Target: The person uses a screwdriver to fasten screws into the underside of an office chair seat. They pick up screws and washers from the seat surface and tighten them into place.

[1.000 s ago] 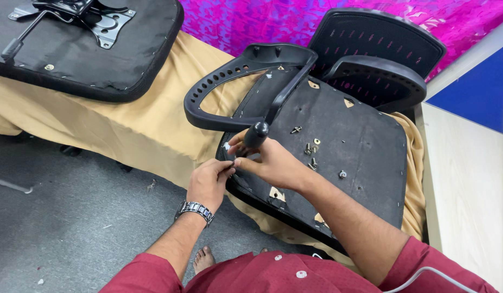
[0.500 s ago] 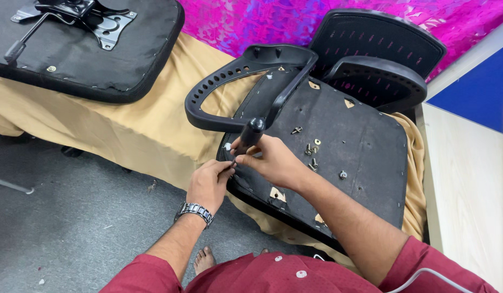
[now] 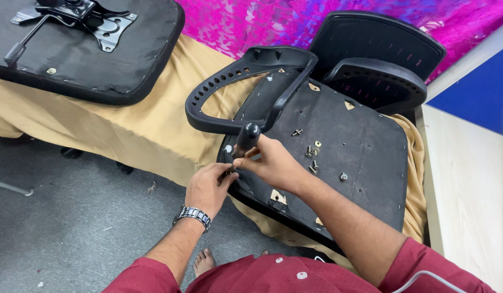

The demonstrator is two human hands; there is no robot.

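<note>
Head view: a person is leaning over an upturned chair seat [image 3: 343,157] lying on a tan cloth [image 3: 132,130] over the tabletop.
Right hand [image 3: 270,165]: fingers are curling shut around a black-handled screwdriver [image 3: 246,138], which is standing nearly upright at the seat's near-left edge.
Left hand [image 3: 208,187]: fingertips are pinching at the tool's tip against the seat edge; what they are gripping cannot be made out.
Armrest [image 3: 240,92]: a black loop is resting on the seat just behind the hands.
Loose screws [image 3: 312,157]: lying scattered mid-seat, near the right hand.
Second seat [image 3: 83,49]: sitting far left, well apart.
</note>
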